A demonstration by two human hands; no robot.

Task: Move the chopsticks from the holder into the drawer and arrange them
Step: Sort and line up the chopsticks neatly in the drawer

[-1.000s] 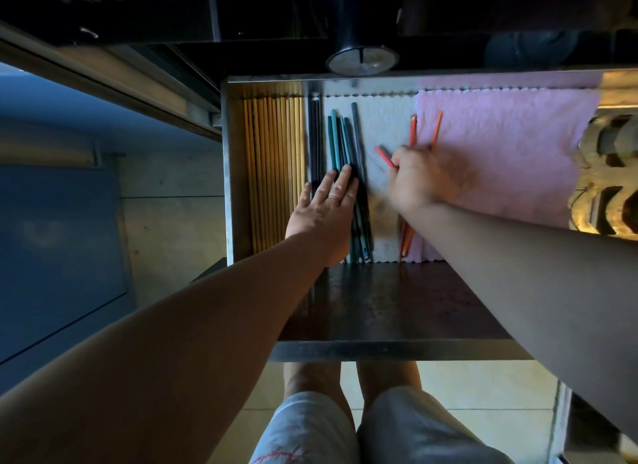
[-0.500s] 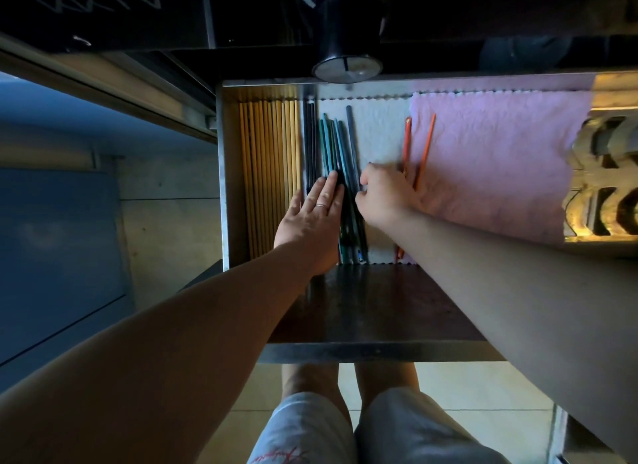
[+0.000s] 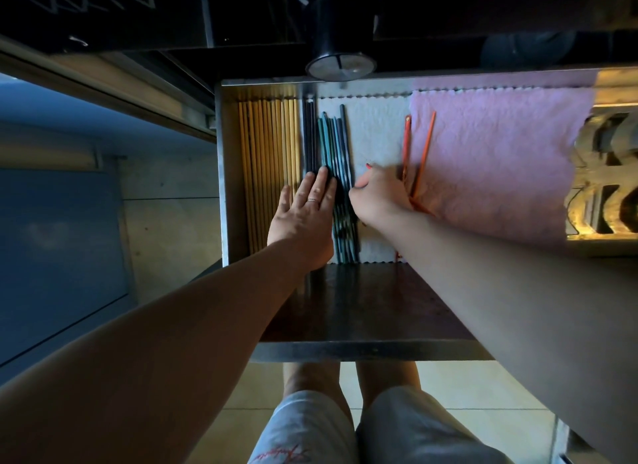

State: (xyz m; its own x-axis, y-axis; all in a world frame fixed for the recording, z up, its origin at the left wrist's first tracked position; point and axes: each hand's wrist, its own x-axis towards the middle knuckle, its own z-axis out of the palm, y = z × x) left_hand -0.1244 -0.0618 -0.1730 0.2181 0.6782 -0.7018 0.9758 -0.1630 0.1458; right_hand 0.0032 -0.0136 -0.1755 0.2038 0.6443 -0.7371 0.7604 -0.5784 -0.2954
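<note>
Drawer (image 3: 345, 349) open below me. My left hand (image 3: 303, 218) lies flat, fingers straight, pressing the teal chopsticks (image 3: 333, 139) beside the wooden chopsticks (image 3: 267, 142). My right hand (image 3: 378, 196), fingers curled, grips one orange chopstick (image 3: 368, 166); two orange chopsticks (image 3: 427, 142) rest on the pink cloth (image 3: 500, 153). I judge this the arranging step: next, lay it parallel, snug alongside.

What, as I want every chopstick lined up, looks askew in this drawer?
The two thin orange chopsticks stand out: they splay apart toward the drawer's back, the right one tilted, at the pink cloth's left edge. The pale wooden chopsticks lie in a neat parallel row.
</note>
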